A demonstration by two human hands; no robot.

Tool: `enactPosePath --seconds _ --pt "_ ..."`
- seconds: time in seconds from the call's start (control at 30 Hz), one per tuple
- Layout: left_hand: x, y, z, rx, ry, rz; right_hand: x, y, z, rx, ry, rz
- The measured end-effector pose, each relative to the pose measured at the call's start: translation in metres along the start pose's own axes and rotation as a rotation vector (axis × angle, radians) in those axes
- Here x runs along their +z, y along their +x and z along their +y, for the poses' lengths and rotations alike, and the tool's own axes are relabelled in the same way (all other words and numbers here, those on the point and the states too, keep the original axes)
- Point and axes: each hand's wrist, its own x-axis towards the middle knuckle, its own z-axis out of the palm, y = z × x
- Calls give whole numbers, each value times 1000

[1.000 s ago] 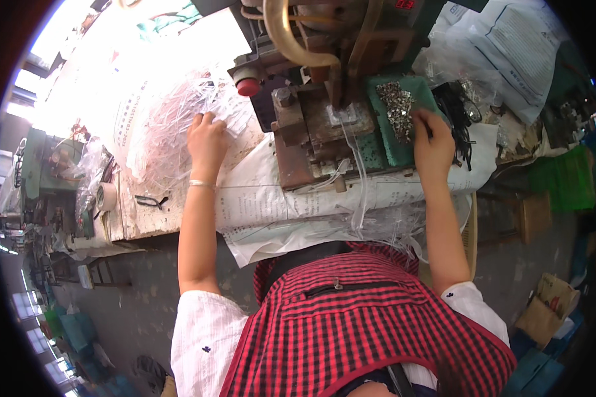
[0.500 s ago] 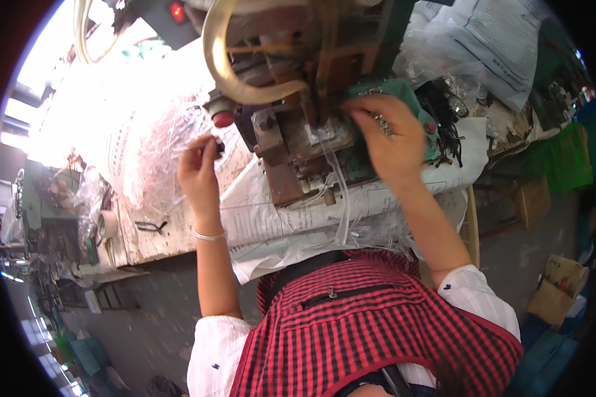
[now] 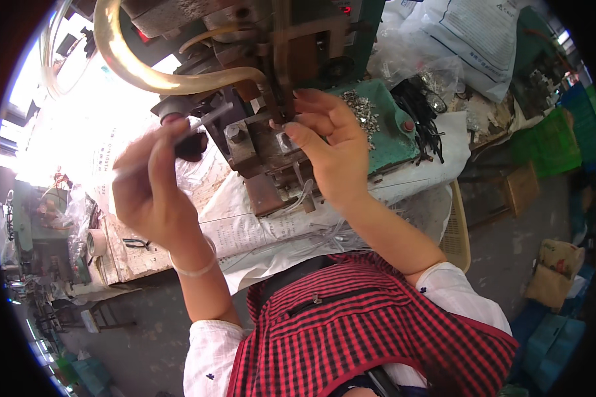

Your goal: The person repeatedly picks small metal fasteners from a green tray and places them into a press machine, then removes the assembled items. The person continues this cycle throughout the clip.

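Observation:
My left hand (image 3: 155,185), smeared by motion, is raised left of a metal bench press (image 3: 265,149). Its fingers are closed on a small black piece (image 3: 191,147); a thin greyish strip (image 3: 213,115) shows blurred just above. At the press's die my right hand (image 3: 338,149) has its fingers bent and its thumb drawn in. Whatever sits between those fingertips is too small to make out. Right of that hand lies a green tray (image 3: 394,142) with many small metal parts (image 3: 361,112) in it.
A thick yellowish hose (image 3: 146,79) curves above the press, near a red button (image 3: 172,120). Black cable pieces (image 3: 420,109) lie beside the tray. White plastic sacks (image 3: 473,43) stand at the back right. A tape roll (image 3: 97,243) and black snips (image 3: 137,243) lie front left.
My left hand has risen toward the press and looks larger. My right hand has moved left from the tray to the die. The clear strand hanging from the die is gone from there.

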Motion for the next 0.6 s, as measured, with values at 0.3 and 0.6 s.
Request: enactPosePath --seconds 0.3,0.6 --pt "28 -58 5 386 343 -442 -42 9 -32 -105 -522 -217" --pt "51 -78 -25 606 375 -431 -169 0 1 -200 -1246 123"
